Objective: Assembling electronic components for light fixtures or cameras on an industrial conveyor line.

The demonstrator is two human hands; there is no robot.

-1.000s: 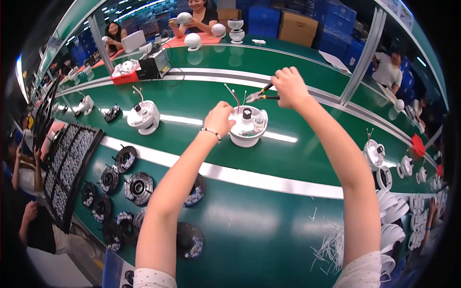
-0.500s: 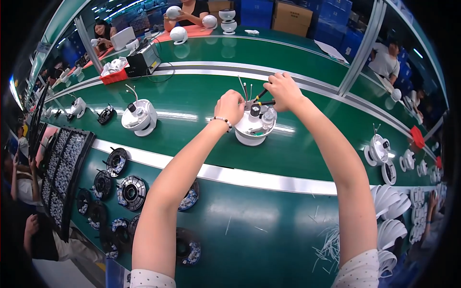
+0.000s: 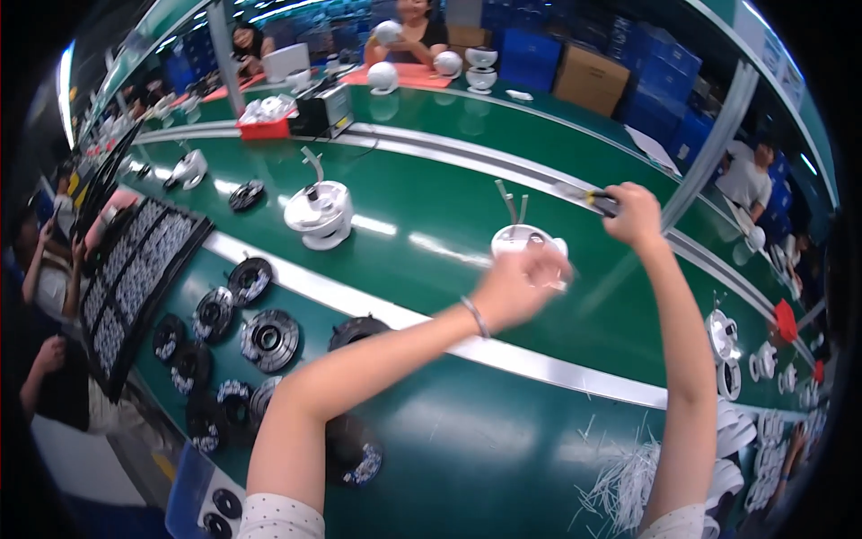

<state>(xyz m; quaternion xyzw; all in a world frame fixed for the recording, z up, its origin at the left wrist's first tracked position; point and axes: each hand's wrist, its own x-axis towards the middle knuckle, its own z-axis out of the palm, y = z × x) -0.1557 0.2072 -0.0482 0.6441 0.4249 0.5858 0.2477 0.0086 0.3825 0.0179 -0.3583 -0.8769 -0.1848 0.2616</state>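
Note:
My right hand (image 3: pixel 636 216) is closed around pliers (image 3: pixel 603 203) with black and yellow grips, held up above the far rail of the green belt. Their jaws are blurred and point left. My left hand (image 3: pixel 525 286) is smeared by motion and lies over the near side of a white round housing (image 3: pixel 510 235). Its fingers are too blurred to read, and whether it touches the housing cannot be made out. Pale wires (image 3: pixel 514 205) stand up from the housing. Much of its inside is hidden behind the hand.
Another white housing (image 3: pixel 319 216) stands left on the belt. Several black ring-shaped parts (image 3: pixel 269 340) lie on the near bench, beside a black tray (image 3: pixel 135 287). Thin white strips (image 3: pixel 624 485) are heaped near my right forearm. A metal post (image 3: pixel 714 148) rises at right; co-workers sit across.
The pliers in my right hand have come away from the housing, up and right. My left hand has left the wires and moved to the housing's near side. The view has shifted.

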